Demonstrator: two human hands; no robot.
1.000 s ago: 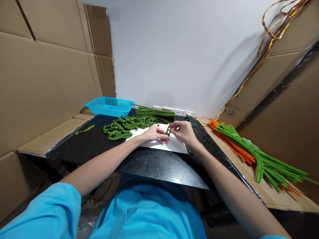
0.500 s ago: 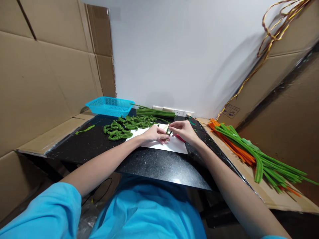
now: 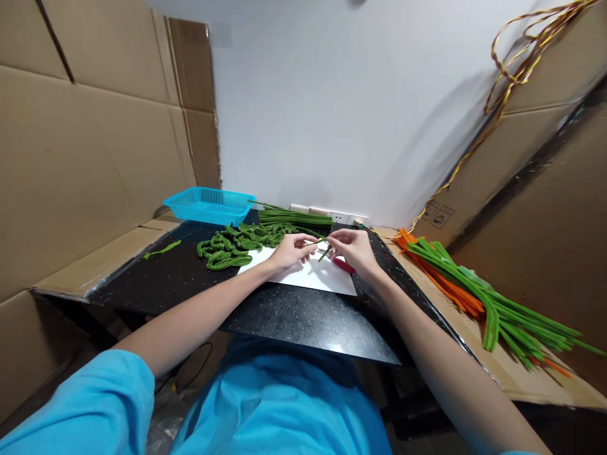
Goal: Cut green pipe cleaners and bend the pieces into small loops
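Observation:
Over a white sheet of paper (image 3: 294, 275), my left hand (image 3: 291, 251) and my right hand (image 3: 353, 249) come close together. A dark green pipe cleaner (image 3: 324, 254) runs between them, with one end slanting down toward the paper. My right thumb and fingertips pinch it; my left fingers are closed around its other part. Beside my right hand lies a red-handled tool (image 3: 343, 265), its working end mostly hidden. To the left of the paper sits a pile of green pipe cleaners bent into loops (image 3: 227, 246).
Straight dark green pipe cleaners (image 3: 296, 218) lie at the back by a power strip (image 3: 339, 217). A blue basket (image 3: 208, 205) stands back left. Bright green pipe cleaners (image 3: 474, 284) and orange ones (image 3: 441, 281) lie on cardboard at the right. A light green strip (image 3: 162, 249) lies left.
The green pipe cleaner, bent upright between my fingers before, now stretches between both hands with an end pointing down. My hands have shifted slightly apart, uncovering more of the red handle.

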